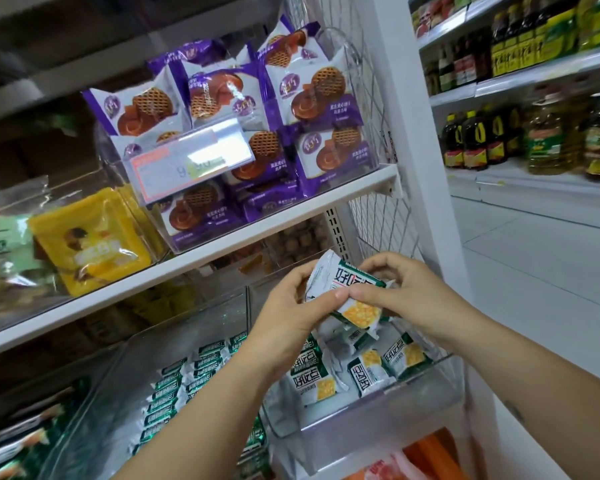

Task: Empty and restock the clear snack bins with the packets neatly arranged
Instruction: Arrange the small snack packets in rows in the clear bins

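Observation:
Both hands hold a small stack of green-and-white snack packets above a clear bin on the lower shelf. My left hand grips the stack from the left, thumb on top. My right hand pinches it from the right. Loose packets of the same kind lie jumbled in that bin. In the clear bin to its left, more green packets stand on edge in neat rows.
On the shelf above, a clear bin holds purple-and-white biscuit packets behind a price tag. Yellow packets fill a bin to the left. A white wire side panel bounds the shelf on the right. Oil bottles line the far aisle.

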### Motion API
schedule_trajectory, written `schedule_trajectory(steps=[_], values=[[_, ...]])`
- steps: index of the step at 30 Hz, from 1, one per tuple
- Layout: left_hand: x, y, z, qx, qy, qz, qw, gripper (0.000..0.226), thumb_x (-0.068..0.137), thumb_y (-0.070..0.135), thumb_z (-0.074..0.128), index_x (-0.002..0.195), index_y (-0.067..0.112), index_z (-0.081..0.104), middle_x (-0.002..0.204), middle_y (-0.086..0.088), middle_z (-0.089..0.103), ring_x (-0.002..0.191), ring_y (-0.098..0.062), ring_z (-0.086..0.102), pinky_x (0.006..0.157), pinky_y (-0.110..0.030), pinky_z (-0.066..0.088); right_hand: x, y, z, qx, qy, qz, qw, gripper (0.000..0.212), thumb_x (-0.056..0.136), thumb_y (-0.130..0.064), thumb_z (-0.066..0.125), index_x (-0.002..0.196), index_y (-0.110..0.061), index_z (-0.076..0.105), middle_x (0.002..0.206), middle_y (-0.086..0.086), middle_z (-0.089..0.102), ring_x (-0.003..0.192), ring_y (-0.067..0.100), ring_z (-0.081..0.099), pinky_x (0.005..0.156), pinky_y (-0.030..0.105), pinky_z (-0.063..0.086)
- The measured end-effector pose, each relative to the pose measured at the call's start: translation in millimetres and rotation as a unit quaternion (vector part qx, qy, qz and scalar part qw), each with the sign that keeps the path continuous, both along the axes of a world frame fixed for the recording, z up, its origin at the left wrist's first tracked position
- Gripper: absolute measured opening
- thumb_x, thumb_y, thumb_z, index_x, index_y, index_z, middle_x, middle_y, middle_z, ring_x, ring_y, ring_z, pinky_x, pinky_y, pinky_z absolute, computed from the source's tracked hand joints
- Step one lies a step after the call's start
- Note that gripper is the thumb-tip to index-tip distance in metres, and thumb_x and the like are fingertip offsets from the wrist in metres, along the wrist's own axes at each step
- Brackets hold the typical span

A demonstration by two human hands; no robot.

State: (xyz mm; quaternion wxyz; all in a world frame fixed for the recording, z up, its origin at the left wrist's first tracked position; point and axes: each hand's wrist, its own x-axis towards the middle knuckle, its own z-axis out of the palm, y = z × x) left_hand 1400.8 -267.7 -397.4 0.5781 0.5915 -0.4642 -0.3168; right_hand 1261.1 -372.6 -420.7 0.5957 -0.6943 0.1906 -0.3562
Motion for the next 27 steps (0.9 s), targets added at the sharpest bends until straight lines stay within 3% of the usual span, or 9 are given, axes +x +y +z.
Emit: schedule_trajectory(steps=[3,6,10,12,14,17,20,22,27], values=[[-1,3,3,-0.019,0.034,-0.009,0.999,0.052,0.069,0.016,0.072,0.119,0.011,0.058,0.104,-0.007,0.072,0.091,-0.018,0.069,0.077,-0.026,0.055,-2,2,0,0.126,-0.024,0.11,0.986,0.062,0.052,-0.038,0.079,0.109,-0.027,0.058,0.104,0.01,0.072,0.091,0.026,0.07,0.088,0.046,0.054],[-1,8,2,-0.008,-0.01,-0.002,1.0,0.049,0.072,0.02,0.075,0.118,0.017,0.058,0.106,-0.005,0.072,0.095,-0.018,0.069,0.079,-0.027,0.054,-3,3,1,0.127,-0.004,0.148,0.981,0.06,0.061,-0.017,0.078,0.117,-0.023,0.057,0.102,0.007,0.073,0.092,0.023,0.07,0.087,0.043,0.054],[10,27,7,0.033,-0.218,0.025,0.975,0.041,0.078,0.031,0.073,0.117,0.03,0.06,0.109,0.014,0.069,0.104,-0.003,0.063,0.091,-0.025,0.051,-1,4,1,0.039,0.06,0.121,0.99,0.046,0.074,-0.009,0.077,0.115,-0.02,0.06,0.095,-0.001,0.074,0.085,0.018,0.071,0.08,0.036,0.058],[25,42,10,0.045,-0.365,0.107,0.924,0.031,0.083,0.038,0.068,0.112,0.037,0.06,0.112,0.025,0.062,0.107,0.009,0.055,0.095,-0.018,0.042,0,5,-2,-0.046,0.116,0.095,0.988,0.047,0.074,-0.015,0.079,0.116,-0.024,0.059,0.094,-0.007,0.072,0.081,0.011,0.071,0.072,0.023,0.057],[48,55,5,0.065,-0.442,0.192,0.874,0.024,0.087,0.038,0.063,0.11,0.04,0.057,0.116,0.021,0.056,0.109,0.004,0.05,0.095,-0.02,0.038,4,9,-8,-0.119,0.175,0.074,0.975,0.052,0.073,-0.018,0.081,0.116,-0.029,0.055,0.092,-0.013,0.069,0.076,0.008,0.07,0.062,0.018,0.054],[73,70,-19,0.113,-0.43,0.228,0.866,0.019,0.089,0.034,0.062,0.106,0.041,0.056,0.118,0.011,0.053,0.111,-0.007,0.052,0.098,-0.03,0.044,16,14,-23,-0.194,0.236,0.076,0.949,0.052,0.068,-0.019,0.083,0.112,-0.03,0.058,0.092,-0.013,0.066,0.085,0.01,0.068,0.074,0.027,0.056],[78,75,-42,0.087,-0.409,0.212,0.883,0.014,0.092,0.026,0.061,0.098,0.038,0.059,0.109,0.015,0.055,0.101,0.008,0.054,0.083,-0.006,0.042,33,18,-41,-0.248,0.263,0.074,0.929,0.047,0.061,-0.028,0.081,0.104,-0.032,0.061,0.091,-0.012,0.068,0.081,0.01,0.067,0.075,0.037,0.056],[78,74,-51,0.052,-0.369,0.223,0.901,0.015,0.092,0.021,0.059,0.093,0.035,0.061,0.106,0.016,0.055,0.096,0.016,0.051,0.077,0.001,0.037,44,20,-50,-0.283,0.29,0.076,0.911,0.049,0.058,-0.035,0.08,0.103,-0.035,0.059,0.092,-0.015,0.066,0.081,0.007,0.064,0.075,0.036,0.055],[78,69,-74,-0.022,-0.284,0.266,0.921,0.014,0.093,0.022,0.057,0.097,0.031,0.066,0.103,0.017,0.058,0.1,0.007,0.054,0.089,-0.016,0.043,68,22,-53,-0.343,0.369,0.169,0.847,0.059,0.071,-0.035,0.082,0.123,-0.027,0.057,0.118,-0.011,0.056,0.103,0.007,0.053,0.091,0.025,0.045]])
